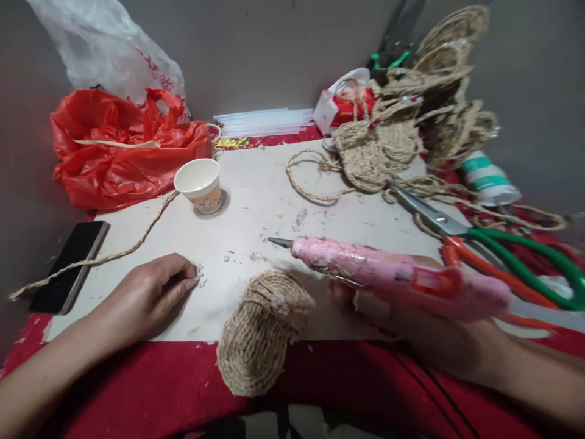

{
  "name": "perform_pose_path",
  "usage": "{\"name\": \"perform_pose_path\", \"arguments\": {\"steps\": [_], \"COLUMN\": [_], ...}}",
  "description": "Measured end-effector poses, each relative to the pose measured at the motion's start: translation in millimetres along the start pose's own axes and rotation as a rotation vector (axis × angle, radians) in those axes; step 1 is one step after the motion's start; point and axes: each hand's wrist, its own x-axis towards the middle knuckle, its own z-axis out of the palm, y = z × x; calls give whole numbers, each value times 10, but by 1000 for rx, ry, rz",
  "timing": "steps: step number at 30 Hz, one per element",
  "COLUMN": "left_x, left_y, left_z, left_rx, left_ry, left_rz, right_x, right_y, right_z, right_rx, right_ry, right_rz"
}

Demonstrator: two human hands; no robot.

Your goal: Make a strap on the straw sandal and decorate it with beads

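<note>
My left hand (158, 291) rests on the white board (256, 183) at the left, its fingers pinched together beside small clear beads or bits (200, 277). What the fingertips hold, if anything, is too small to name. In my right hand (379, 311) is a pink glue gun (365, 265), its metal tip pointing left over the middle of the board. Below that tip a woven straw slipper (256, 341) lies across the board's front edge, touched by neither hand. A patterned paper cup (205, 198) stands upright behind my left hand.
A braided cord (137, 244) crosses a black phone (68, 262) at the left. Behind are a red plastic bag (123, 171) and clear sticks (265, 121). At the right lie large green-and-orange-handled scissors (439, 219), woven pieces with loose cord (375, 152), and a green-striped white cup (489, 177).
</note>
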Motion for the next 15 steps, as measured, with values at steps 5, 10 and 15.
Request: {"name": "perform_pose_path", "arguments": {"steps": [5,10,15], "left_x": [-7,-17,28], "left_y": [24,170,510], "left_z": [-54,-125,-140], "left_rx": [-52,-92,-145], "left_ry": [40,95,79], "left_rz": [-41,-55,-14], "right_x": [-131,-239,-316], "right_y": [-60,31,78], "right_z": [-82,-153,-172], "right_rx": [-13,82,115], "right_ry": [-48,-80,-105], "right_rz": [-29,28,-12]}}
